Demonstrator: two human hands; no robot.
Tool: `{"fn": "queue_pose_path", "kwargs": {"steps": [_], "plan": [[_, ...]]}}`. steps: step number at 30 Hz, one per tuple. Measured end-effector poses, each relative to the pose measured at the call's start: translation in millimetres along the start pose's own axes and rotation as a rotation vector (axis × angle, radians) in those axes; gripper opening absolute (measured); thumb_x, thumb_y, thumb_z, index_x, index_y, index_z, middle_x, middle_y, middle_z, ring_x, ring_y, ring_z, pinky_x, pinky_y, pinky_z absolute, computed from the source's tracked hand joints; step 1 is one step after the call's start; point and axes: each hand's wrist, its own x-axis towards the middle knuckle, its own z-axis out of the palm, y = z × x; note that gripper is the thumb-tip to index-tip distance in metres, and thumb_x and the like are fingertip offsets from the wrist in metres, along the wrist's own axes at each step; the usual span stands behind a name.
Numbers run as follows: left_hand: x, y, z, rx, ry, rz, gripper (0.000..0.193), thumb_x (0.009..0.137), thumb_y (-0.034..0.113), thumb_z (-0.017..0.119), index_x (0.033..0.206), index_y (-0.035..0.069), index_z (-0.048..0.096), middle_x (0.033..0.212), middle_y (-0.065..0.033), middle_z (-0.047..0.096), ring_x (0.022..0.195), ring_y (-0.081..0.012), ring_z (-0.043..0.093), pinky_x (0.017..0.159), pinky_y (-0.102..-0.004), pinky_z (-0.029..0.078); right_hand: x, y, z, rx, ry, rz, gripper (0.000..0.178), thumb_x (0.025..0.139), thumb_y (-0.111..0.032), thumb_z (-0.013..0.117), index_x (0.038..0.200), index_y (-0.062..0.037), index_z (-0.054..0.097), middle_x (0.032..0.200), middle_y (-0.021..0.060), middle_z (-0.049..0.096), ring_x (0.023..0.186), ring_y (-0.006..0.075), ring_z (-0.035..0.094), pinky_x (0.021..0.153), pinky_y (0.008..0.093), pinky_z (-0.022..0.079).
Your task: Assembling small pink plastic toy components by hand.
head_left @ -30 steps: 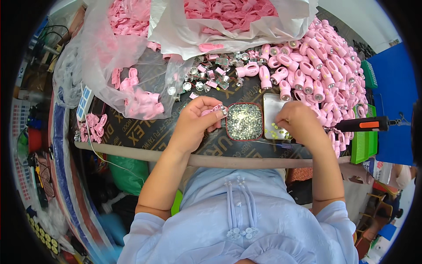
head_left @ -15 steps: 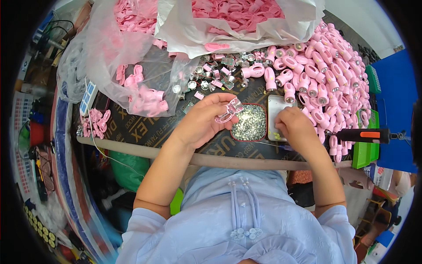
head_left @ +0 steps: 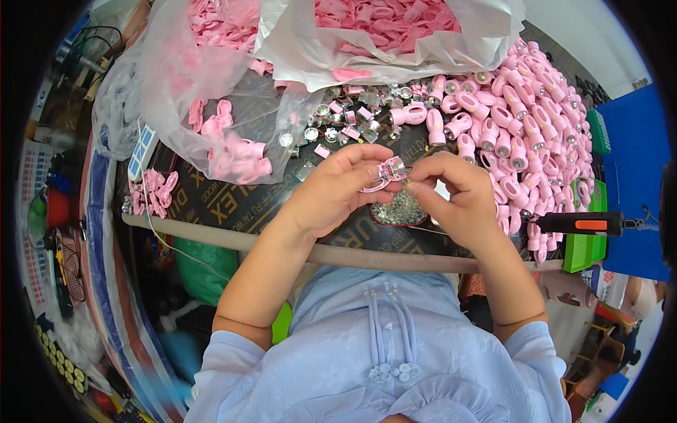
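At frame centre, the left hand [head_left: 328, 189] pinches the pink shell [head_left: 387, 173] by its looped end, long axis rising rightward. The right hand [head_left: 457, 196], just right, is nearer the head end; whether its curled fingers pinch anything cannot be told.

Pink casing [head_left: 389, 171]; left fingers [head_left: 366, 151] on it

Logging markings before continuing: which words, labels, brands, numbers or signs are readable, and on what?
Black flat tabletop: large tan lettering, partly covered; wording not copied here.
White sheet with red marks, far left: too small to read.
Pink plastic part in the left hand: no readable text.
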Motion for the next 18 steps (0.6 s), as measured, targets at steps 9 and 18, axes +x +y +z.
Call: {"fn": "queue_pose_path", "kwargs": {"steps": [9,18], "plan": [[0,5,-2,-0.026,0.019,-0.039,0.03,0.101,0.014,0.056,0.126,-0.001,0.055,0.116,-0.0124,0.065,0.106,-0.0233,0.067,0.088,-0.0354,0.059,-3,6,1,0.039,0.051,0.148,0.016,0.08,0.005,0.072,0.094,-0.002,0.07,0.092,0.0076,0.069,0.079,0.016,0.065,0.068,0.0267,0.05],[2,1,1,-0.009,0.005,-0.063,0.027,0.099,0.011,0.057,0.123,-0.002,0.058,0.112,-0.0128,0.067,0.102,-0.0212,0.068,0.091,-0.036,0.057,8,0,2,-0.136,-0.11,0.022,0.019,0.071,-0.001,0.08,0.085,-0.0121,0.072,0.137,0.0089,0.056,0.13,0.0328,0.044,0.108,0.0439,0.035]]}}
